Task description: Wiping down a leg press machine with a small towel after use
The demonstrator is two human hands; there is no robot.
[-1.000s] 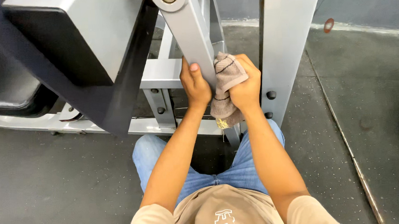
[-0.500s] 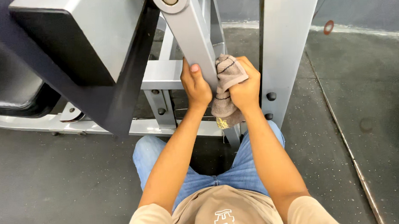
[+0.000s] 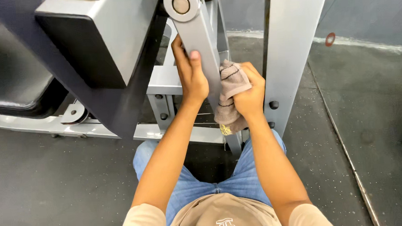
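Grip on the grey lever arm (image 3: 197,45) comes from the left hand (image 3: 191,72), whose fingers are wrapped round its left edge with the thumb laid up its face, closed on the metal just below the round pivot pin (image 3: 181,4). The right hand (image 3: 249,93) has its fingers bunched shut on a brownish cloth (image 3: 229,96), pressed against the right side of the same arm, with the cloth's loose end hanging down past the wrist toward the lower frame.

Several things could go wrong, as I judge it. The arm turns on that pin, so if it swung while the left hand sits so close to the joint, the fingers could be pinched between the arm and the grey upright post (image 3: 293,45) or the cross bar (image 3: 165,80) behind. The dangling tail of the cloth could catch on the bolts (image 3: 273,105) or snag in the gap between arm and frame. A damp cloth might also let the right hand slide off the smooth paint.

Signs and labels are few. A small red ring (image 3: 329,39) lies on the dark speckled floor (image 3: 55,187) at the upper right, near a pale painted line along the wall foot. A small yellowish tag (image 3: 225,129) shows at the cloth's lower hem. The person's tan shirt (image 3: 223,218) bears a white emblem, partly cut off by the picture's edge. No packages are in view.
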